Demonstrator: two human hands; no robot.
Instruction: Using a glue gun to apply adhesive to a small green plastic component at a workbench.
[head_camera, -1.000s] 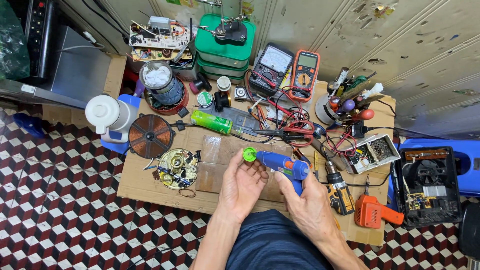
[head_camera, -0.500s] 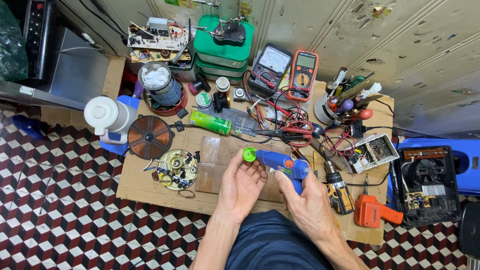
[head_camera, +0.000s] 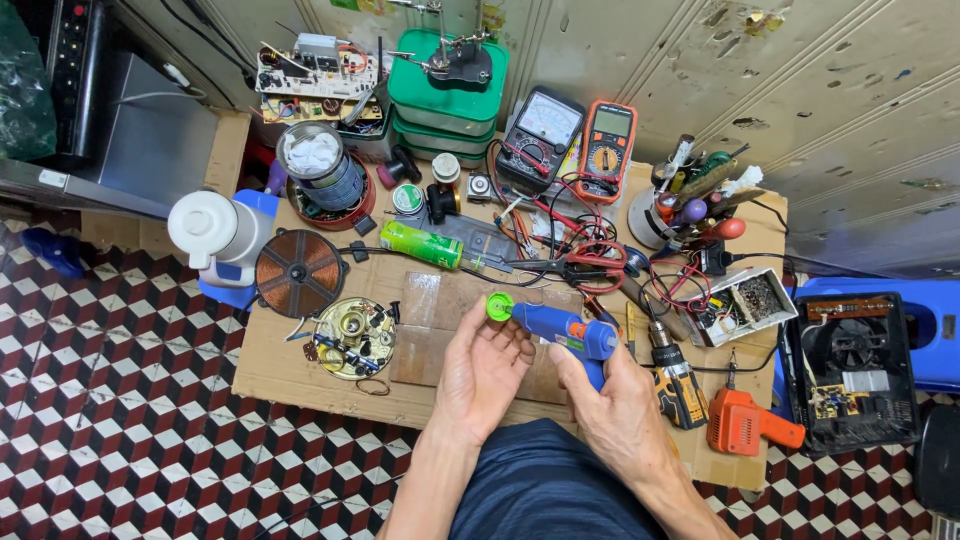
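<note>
Grey-screened orange multimeter (head_camera: 606, 150) beside black dial meter (head_camera: 541, 138), behind green labelled can (head_camera: 421, 243).

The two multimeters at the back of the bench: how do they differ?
The left multimeter is black with a pale analog dial face; the right multimeter has an orange casing and a small display window. The left multimeter looks wider, the right multimeter narrower. Both lie tilted face-up side by side, each with a round selector knob, red leads trailing nearby, away from both hands.

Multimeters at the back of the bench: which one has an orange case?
The right-hand multimeter with the orange case; the black multimeter with a needle dial sits left of it.
</note>
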